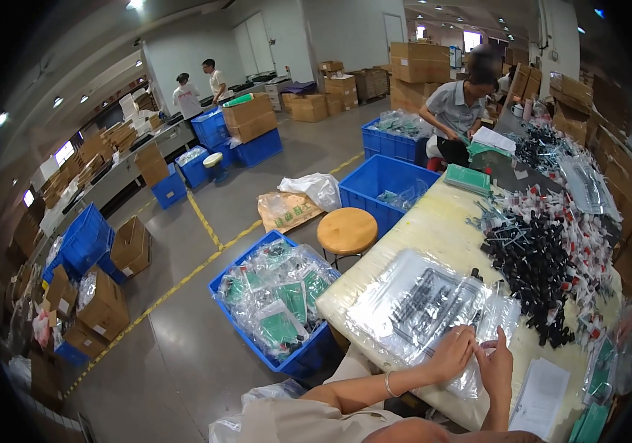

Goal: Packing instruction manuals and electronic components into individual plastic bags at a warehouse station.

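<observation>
While the left hand (452, 354) and right hand (496, 363) come together at the table's near edge, clear plastic bags (393, 306) lie spread right below and beyond them! The left fingers are bunched and bent, the right index finger points up, and the other right fingers curl in toward the left fingertips; whether anything is pinched between them, I cannot tell. A thin bracelet (388, 384) rings the left wrist. Just right of the hands, white sheets (541, 391) lie flat on the yellowish tabletop (445, 232). Look past them: a big heap of black parts (541, 277), red and white pieces mixed along its right side! Off to the left on the floor, a blue crate (317, 356) brims with bagged green cards (279, 326). Beyond it comes a round stool (347, 230), then a green stack (468, 179) on the table's far end, and a seated co-worker (458, 107), head bent. Way back, two people stand beside cardboard boxes (251, 117).
</observation>
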`<state>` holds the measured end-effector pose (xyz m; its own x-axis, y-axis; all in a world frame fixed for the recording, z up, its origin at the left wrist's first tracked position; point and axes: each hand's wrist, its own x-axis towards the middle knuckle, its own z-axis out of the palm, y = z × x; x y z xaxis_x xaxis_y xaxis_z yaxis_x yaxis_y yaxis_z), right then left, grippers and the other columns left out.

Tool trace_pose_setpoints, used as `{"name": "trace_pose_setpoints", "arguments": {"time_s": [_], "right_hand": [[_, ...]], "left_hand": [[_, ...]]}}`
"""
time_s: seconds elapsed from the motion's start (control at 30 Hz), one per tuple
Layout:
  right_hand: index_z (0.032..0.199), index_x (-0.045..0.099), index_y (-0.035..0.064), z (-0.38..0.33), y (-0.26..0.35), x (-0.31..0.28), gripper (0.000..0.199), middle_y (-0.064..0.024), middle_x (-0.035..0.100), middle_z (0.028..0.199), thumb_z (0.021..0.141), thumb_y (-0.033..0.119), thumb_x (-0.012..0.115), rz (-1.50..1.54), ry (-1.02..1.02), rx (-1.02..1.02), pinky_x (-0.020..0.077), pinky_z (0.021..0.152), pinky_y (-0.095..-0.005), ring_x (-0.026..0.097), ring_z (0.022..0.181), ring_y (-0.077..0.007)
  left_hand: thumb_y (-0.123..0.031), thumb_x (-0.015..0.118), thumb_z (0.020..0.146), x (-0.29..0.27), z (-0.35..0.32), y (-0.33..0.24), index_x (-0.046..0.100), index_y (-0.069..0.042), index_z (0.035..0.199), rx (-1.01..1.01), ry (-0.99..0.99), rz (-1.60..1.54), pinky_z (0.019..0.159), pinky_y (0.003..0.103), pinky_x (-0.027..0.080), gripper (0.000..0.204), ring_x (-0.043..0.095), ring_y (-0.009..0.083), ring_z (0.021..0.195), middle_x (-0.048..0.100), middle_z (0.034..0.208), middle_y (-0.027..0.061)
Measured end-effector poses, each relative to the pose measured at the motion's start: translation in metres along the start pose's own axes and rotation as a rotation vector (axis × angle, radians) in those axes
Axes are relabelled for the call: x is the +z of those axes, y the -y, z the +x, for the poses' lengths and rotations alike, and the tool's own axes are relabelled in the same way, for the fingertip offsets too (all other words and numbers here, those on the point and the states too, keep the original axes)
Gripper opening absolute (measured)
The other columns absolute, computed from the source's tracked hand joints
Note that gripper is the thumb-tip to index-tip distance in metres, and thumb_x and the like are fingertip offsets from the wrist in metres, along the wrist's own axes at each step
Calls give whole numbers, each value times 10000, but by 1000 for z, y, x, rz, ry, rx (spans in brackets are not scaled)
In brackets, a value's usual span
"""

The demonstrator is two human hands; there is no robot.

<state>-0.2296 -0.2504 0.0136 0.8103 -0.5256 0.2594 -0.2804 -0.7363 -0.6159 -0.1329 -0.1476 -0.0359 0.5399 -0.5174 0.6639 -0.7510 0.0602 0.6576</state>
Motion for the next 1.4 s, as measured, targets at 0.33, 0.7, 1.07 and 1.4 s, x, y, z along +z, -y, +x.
{"name": "trace_pose_setpoints", "arguments": {"time_s": [0.33,0.7,1.07,1.4], "right_hand": [[754,533,25,15,-37,-8,103,-33,580,621,833,48,596,916,256,395,332,352,-183,503,434,-72],[817,567,-10,13,-34,-19,86,-61,557,567,865,55,536,1013,368,410,368,332,-210,512,405,-106],[723,524,13,9,-34,-6,139,-53,547,534,854,43,563,979,300,316,343,310,-207,488,365,-97],[674,537,40,6,-33,3,175,-5,519,519,818,45,637,915,307,290,319,342,-193,428,372,-49]], "left_hand": [[-132,509,885,-9,2,-6,490,-29,947,-128,186,-140,826,398,391,122,507,322,948,531,1041,155],[-170,524,883,-3,-3,0,531,-40,1161,-75,187,-25,895,397,391,307,507,307,1056,529,1150,150],[-337,572,861,-18,10,-28,462,-23,1168,-212,409,-110,882,399,390,453,527,322,1026,557,1092,158],[-203,550,831,-19,4,-23,456,-32,1110,-200,405,-100,791,420,419,340,554,336,918,562,998,167]]}}
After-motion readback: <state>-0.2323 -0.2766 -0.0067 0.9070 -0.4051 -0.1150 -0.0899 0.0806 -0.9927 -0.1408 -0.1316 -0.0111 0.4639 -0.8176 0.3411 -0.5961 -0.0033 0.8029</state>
